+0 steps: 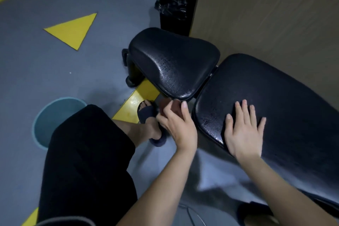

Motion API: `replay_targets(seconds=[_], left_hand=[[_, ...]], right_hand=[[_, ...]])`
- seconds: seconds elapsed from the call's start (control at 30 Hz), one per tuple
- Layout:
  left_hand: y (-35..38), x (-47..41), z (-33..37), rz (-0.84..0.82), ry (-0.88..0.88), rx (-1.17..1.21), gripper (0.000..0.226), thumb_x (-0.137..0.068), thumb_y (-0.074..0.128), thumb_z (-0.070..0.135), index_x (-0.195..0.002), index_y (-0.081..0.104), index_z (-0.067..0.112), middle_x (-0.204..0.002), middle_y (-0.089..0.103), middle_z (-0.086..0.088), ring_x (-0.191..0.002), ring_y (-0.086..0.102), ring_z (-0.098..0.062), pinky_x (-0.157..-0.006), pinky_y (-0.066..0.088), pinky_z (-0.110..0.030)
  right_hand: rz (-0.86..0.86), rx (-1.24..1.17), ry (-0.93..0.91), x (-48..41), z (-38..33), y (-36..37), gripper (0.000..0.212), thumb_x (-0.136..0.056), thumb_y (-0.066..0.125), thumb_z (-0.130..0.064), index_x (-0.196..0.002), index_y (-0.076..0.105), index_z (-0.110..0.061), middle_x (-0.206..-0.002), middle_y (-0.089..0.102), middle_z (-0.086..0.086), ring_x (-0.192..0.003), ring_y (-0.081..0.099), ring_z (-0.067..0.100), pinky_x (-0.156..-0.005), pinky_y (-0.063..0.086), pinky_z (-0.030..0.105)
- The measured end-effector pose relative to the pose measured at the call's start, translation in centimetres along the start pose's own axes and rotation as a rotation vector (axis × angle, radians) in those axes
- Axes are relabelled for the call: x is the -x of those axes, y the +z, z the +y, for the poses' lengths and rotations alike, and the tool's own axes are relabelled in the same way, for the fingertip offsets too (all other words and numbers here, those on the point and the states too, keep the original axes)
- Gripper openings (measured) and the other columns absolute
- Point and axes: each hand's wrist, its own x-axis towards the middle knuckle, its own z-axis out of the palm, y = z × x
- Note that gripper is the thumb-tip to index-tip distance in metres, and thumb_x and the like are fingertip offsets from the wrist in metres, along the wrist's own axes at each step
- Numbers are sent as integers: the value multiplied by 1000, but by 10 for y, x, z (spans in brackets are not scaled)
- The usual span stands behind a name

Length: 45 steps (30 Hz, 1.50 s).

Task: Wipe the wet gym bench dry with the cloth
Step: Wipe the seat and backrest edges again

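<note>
Head view shows the right hand (244,130) lying flat, palm down, on the long pad of the gym bench (275,97), fingers spread wide and holding nothing; the forearm reaches in from the lower right; the left hand (176,123) hangs just below the near edge of the seat pad (172,60), fingers curled around something small and reddish-brown (165,103), blurred, maybe the cloth, I cannot tell; wet shine lies on both pads; a blue bucket (55,115) stands on the floor near the knee, a black bin (176,2) behind the bench.

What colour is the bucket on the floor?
Light blue-grey bucket, seen in the head view.
</note>
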Motion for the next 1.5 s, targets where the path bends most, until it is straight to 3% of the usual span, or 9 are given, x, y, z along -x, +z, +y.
replay_targets(seconds=[0.13, 0.3, 0.5, 0.67, 0.8, 0.97, 1.07, 1.23, 1.5], left_hand=[[-18, -54, 18, 6, 49, -13, 55, -90, 65, 56, -128, 60, 18, -121, 42, -11, -113, 52, -36, -96, 25, -5], [-8, -87, 26, -88, 167, 9, 68, -85, 61, 67, -138, 56, 25, -126, 45, -8, -123, 42, -28, -105, 28, -18], [8, -100, -16, 0, 518, -416, 46, -107, 30, 52, -147, 49, 42, -152, 51, 13, -110, 42, -23, -109, 32, -55], [28, -134, -27, 91, 418, -308, 46, -107, 31, 45, -149, 49, 37, -168, 25, 2, -132, 40, -30, -123, 11, -43], [28, -166, -28, 47, 279, -9, 45, -108, 33, 41, -149, 49, 32, -171, 13, -2, -157, 0, -24, -123, -5, -23], [27, -183, -9, 8, 29, 372, 45, -110, 36, 39, -154, 41, 33, -168, 19, 0, -148, 18, 3, -104, 17, 3], [33, -156, 1, 104, -65, 419, 51, -108, 39, 37, -158, 31, 30, -160, 29, 2, -138, 34, 4, -106, 26, -6], [50, -65, 9, 144, -259, 392, 58, -109, 35, 39, -162, 14, 34, -166, 13, -17, -151, 22, -24, -119, 23, -31], [43, -65, 2, 31, -152, 244, 63, -108, 33, 44, -163, 5, 33, -169, 6, -17, -152, 13, -28, -120, 7, -29]], right_hand=[[-23, -105, 16, -23, -27, -8, 55, -109, 21, -42, -155, 36, -17, -168, 25, -1, -157, 14, 27, -126, 7, 57], [-28, -358, -197, -88, -101, -9, 46, -110, 31, -30, -149, 46, -10, -164, 34, 7, -153, 27, 24, -126, 19, 45], [70, -259, -294, -101, -115, 19, 45, -109, 35, -30, -148, 48, -12, -163, 38, 3, -153, 28, 20, -127, 21, 41], [100, -232, -295, -104, -115, 23, 45, -108, 36, -30, -148, 48, -13, -163, 38, 2, -153, 27, 20, -126, 21, 41], [116, -213, -307, -108, -114, 26, 43, -107, 38, -28, -147, 49, -13, -163, 38, 2, -152, 29, 22, -126, 22, 42], [107, -213, -297, -110, -115, 23, 43, -107, 39, -28, -146, 49, -15, -164, 36, -1, -153, 28, 20, -125, 24, 43], [94, -204, -289, -111, -117, 23, 44, -107, 38, -30, -147, 47, -16, -165, 34, -2, -153, 25, 18, -126, 22, 41], [99, -204, -282, -111, -118, 21, 44, -106, 38, -28, -147, 48, -16, -164, 36, -2, -153, 27, 18, -125, 23, 41], [98, -204, -287, -113, -117, 23, 43, -107, 36, -27, -146, 48, -16, -163, 36, -2, -153, 27, 17, -126, 21, 39]])
